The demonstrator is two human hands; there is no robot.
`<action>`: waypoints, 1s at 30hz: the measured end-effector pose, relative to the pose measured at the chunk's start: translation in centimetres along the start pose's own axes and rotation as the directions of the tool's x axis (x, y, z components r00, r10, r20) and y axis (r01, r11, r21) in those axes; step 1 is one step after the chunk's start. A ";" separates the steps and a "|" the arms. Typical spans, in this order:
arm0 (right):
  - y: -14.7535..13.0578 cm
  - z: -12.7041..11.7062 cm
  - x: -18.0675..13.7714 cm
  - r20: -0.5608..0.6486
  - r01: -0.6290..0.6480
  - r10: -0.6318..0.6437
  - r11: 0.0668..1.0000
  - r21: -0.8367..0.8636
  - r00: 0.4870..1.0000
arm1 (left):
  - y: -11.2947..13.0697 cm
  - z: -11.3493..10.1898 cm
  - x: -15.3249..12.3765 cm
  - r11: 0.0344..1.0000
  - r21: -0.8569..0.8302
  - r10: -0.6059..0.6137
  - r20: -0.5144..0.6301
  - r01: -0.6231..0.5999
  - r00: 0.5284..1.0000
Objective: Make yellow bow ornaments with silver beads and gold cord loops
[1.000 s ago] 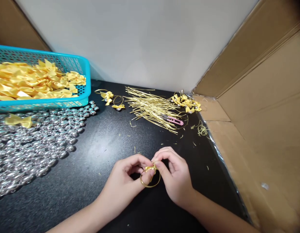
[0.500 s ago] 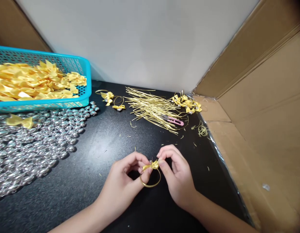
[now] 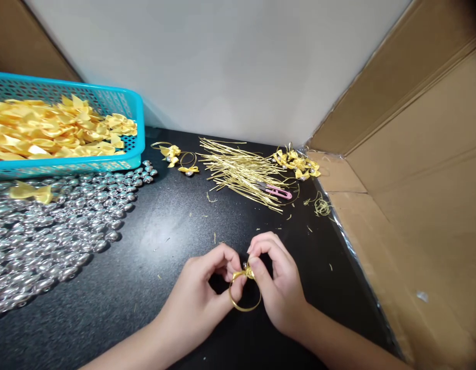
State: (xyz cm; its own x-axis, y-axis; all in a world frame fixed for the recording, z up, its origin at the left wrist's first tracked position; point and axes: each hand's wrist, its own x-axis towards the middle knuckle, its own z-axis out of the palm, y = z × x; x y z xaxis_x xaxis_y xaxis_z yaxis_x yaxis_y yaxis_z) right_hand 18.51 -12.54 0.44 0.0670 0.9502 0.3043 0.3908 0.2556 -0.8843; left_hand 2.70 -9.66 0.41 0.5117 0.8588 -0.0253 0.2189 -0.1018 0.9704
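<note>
Above the near part of the black tabletop, my left hand [image 3: 201, 285] pinches the left side of a yellow ribbon bow [image 3: 248, 273] between thumb and fingers. A gold cord loop [image 3: 245, 310] hangs from the bow, and a small silver bead [image 3: 245, 265] shows behind it. My right hand [image 3: 282, 285] is closed at the right side of the bow, its thumb and forefinger pinched together. Those fingertips partly cover the bow, and the knot is too small to make out.
A turquoise basket [image 3: 139, 128] of yellow bows stands back left, with many silver beads [image 3: 68, 231] before it. Gold cord strips [image 3: 238, 169] lie at the back, pink thread snips [image 3: 278, 191] on them. Finished-looking bows [image 3: 295, 163] are piled back right; cardboard [image 3: 415, 154] borders the right.
Both hands still pinch the bow. The bow and its loop have shifted slightly right and toward me, and the right fingertips now cover more of the bow's right side.
</note>
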 end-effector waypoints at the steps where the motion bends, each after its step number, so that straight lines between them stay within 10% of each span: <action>1: 0.0 0.0 0.0 0.001 -0.006 0.006 1.000 0.006 1.000 | 0.0 0.0 0.0 1.000 0.012 0.008 0.003 -0.008 1.000; 16: -0.1 -0.7 0.8 0.266 -0.384 0.312 0.876 0.291 0.912 | 0.6 -0.4 0.3 0.986 0.120 0.106 0.049 -0.112 0.993; 30: 0.0 -1.3 1.0 0.267 -0.399 0.321 0.857 0.326 0.909 | -0.1 -0.6 0.4 0.996 -0.074 -0.049 -0.022 0.048 0.999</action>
State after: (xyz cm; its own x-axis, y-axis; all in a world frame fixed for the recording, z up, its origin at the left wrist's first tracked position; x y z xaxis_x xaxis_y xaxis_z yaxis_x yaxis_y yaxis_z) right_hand 19.77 -11.78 1.16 -0.0587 0.9930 -0.1022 0.0086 -0.1019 -0.9948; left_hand 2.42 -9.04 0.47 0.4816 0.8738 -0.0679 0.1811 -0.0235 0.9832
